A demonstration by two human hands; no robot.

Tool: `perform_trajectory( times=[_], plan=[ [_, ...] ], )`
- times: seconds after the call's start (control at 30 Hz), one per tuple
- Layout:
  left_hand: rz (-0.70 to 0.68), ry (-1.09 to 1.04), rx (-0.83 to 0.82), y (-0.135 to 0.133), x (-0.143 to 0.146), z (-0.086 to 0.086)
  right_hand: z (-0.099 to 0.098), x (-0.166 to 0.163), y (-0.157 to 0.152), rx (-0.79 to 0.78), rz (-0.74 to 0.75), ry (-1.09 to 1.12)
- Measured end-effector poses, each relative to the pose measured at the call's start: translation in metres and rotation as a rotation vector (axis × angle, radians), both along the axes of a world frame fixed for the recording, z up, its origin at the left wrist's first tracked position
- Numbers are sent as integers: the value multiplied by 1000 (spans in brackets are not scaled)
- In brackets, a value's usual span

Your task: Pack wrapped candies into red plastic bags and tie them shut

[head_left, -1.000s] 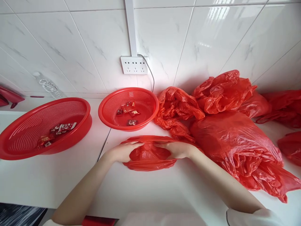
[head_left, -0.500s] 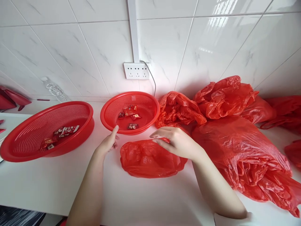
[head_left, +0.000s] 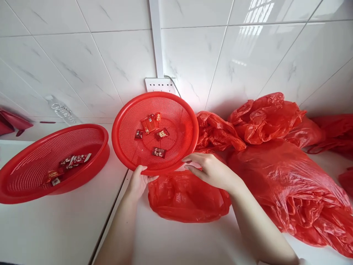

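Note:
My left hand grips the near rim of a small red perforated basket and holds it tilted toward me above the counter. Several small red wrapped packets lie inside it. My right hand is at the basket's lower right rim, fingers loosely curled and touching the rim, just above a flattened red plastic bag that lies on the white counter below both hands.
A larger red perforated basket with a few packets stands at the left. Several crumpled and filled red plastic bags pile at the right against the tiled wall. A wall socket sits behind the tilted basket. The white counter extends at the front left.
Both hands left the flat red bag. My left hand reached the small basket, gripped its rim and lifted and tilted it toward me; my right hand rose to its other side.

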State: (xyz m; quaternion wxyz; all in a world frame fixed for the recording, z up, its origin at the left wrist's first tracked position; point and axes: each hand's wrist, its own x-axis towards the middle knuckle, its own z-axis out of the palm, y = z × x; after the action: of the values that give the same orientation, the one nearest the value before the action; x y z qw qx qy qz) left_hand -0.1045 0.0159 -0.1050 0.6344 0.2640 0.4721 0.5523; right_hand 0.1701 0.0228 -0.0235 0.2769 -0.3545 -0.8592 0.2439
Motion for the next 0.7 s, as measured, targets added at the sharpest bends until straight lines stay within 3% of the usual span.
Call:
perform_trajectory(
  times=[0.3, 0.53, 0.7],
  plan=[
    [7, -17, 65, -15, 36, 1, -29, -32, 9, 112, 22, -87],
    [-57, 0, 123, -24, 50, 1, -57, -39, 18, 114, -247, -269],
    [30, -11, 159, -21, 48, -2, -47, -23, 18, 75, 14, -261]
  ],
)
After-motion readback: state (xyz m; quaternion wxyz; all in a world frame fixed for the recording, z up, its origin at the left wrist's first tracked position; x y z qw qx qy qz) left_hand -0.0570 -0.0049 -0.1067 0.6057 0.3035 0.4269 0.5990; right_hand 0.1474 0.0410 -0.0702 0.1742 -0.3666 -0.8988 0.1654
